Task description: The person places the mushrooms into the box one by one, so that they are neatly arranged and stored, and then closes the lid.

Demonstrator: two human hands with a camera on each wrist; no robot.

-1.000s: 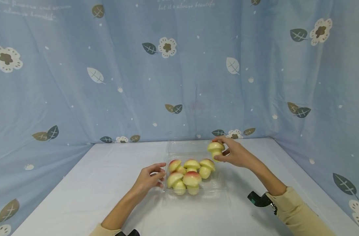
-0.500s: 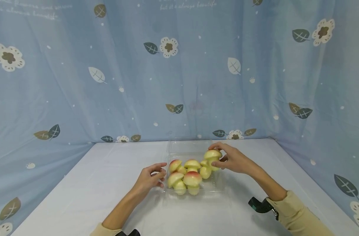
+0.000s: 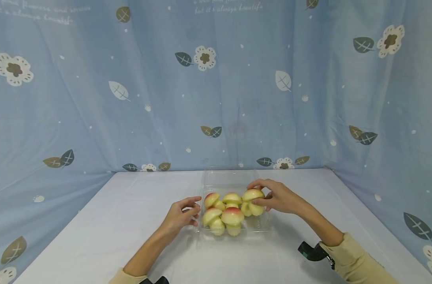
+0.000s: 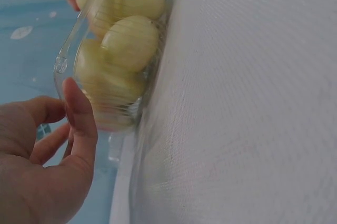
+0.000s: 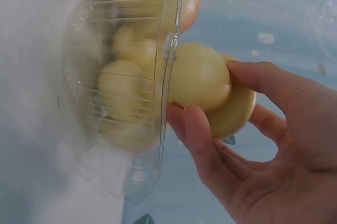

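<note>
In the head view, a clear plastic clamshell box (image 3: 260,225) stands on the table holding several yellow-green toy mushrooms (image 3: 232,215), some with reddish caps. My right hand (image 3: 280,199) holds one more toy mushroom (image 3: 253,194), thumb and fingers around its cap, over the box's back right part. The right wrist view has this mushroom's rounded stem (image 5: 199,74) right at the box rim, partly above it. On the left side, my left hand (image 3: 180,215) is at the box edge; in the left wrist view its thumb (image 4: 80,111) and a finger pinch the rim.
The box's clear lid (image 3: 219,177) lies folded back behind it. A white cloth (image 3: 148,189) covers the table. Behind hangs a blue curtain (image 3: 159,86) with leaves and flowers. A black wrist camera (image 3: 311,252) sits at the right sleeve.
My right hand has lowered the toy mushroom and brought it slightly left, from above the box's back right corner to close over the mushrooms there. The left hand has stayed at the box edge.
</note>
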